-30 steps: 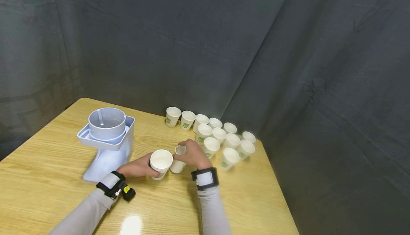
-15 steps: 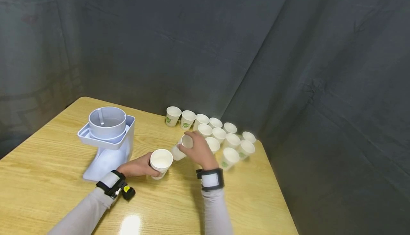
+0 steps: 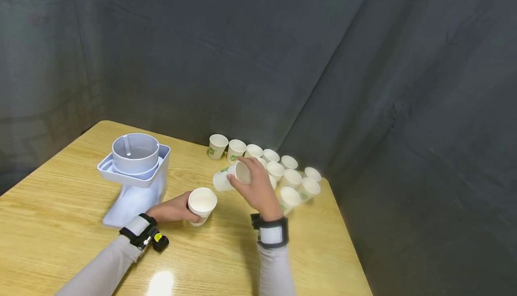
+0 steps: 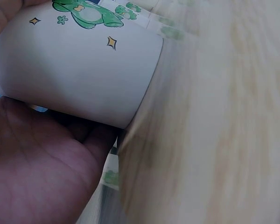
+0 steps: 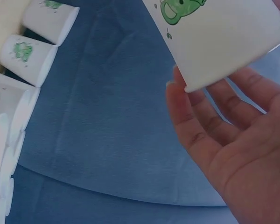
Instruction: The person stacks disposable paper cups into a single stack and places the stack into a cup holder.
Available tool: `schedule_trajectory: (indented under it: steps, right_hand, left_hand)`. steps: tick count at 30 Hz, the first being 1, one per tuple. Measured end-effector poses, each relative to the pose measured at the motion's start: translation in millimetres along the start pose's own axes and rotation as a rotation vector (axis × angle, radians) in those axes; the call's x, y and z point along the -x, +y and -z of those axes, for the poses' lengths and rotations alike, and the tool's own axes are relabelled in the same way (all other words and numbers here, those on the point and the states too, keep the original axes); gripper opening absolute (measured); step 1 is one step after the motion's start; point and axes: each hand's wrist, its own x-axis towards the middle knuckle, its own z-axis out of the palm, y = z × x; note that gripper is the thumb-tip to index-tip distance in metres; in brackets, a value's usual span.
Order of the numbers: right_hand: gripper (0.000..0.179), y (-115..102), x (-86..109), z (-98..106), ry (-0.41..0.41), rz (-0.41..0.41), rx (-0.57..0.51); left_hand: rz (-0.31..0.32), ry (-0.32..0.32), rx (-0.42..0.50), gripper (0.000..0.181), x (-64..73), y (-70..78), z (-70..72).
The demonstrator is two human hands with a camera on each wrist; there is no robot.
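My left hand (image 3: 175,209) curls round a white paper cup (image 3: 202,201) standing upright near the table's middle. Lines below its rim suggest cups nested together. In the left wrist view the cup (image 4: 79,70) shows a green cartoon animal and small stars. Held up between the thumb and fingers of my right hand (image 3: 260,193) is another paper cup (image 3: 223,180), tipped on its side with its mouth toward the palm. The right wrist view shows this cup (image 5: 228,42) with the fingertips (image 5: 179,102) by its rim.
Several upright paper cups (image 3: 218,145) line the table's back edge and cluster at the back right, partly behind my right hand. A pale blue-grey plastic stand with a round container (image 3: 136,159) is at the left. Dark curtains (image 3: 242,54) hang behind the wooden table (image 3: 60,224).
The right hand has lifted its paper cup from beside the left hand, moving away toward the back and tipping it sideways. The left hand stays nearly still with its cup.
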Motion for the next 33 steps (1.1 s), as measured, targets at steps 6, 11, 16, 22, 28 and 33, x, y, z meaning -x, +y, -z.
schedule_trajectory:
  steps: [6, 11, 16, 22, 28, 33]
  right_hand:
    - [0.057, -13, 6.8, 10, -0.053, -0.006, -0.036]
    - [0.057, -21, 9.2, 13, -0.126, 0.014, -0.071]
    - [0.058, -26, 10.6, 10, -0.169, 0.038, -0.072]
    - [0.058, -30, 11.5, 4, -0.21, 0.048, -0.049]
    - [0.057, -32, 8.9, -4, -0.225, 0.093, -0.037]
    - [0.059, -32, 7.1, -8, -0.249, 0.116, -0.017]
  left_hand:
    - [-0.012, -0.021, 0.003, 0.076, -1.3, -0.1, -0.1]
    - [-0.031, -0.036, -0.005, 0.072, -4.1, -1.1, -0.2]
    - [-0.038, -0.042, 0.0, 0.073, -4.2, -1.2, -0.2]
    - [-0.056, -0.048, -0.004, 0.07, -5.3, -0.7, -0.4]
    - [-0.068, -0.053, 0.0, 0.068, -5.5, 0.4, -0.9]
    - [-0.074, -0.049, -0.011, 0.069, -4.0, 1.8, -0.4]
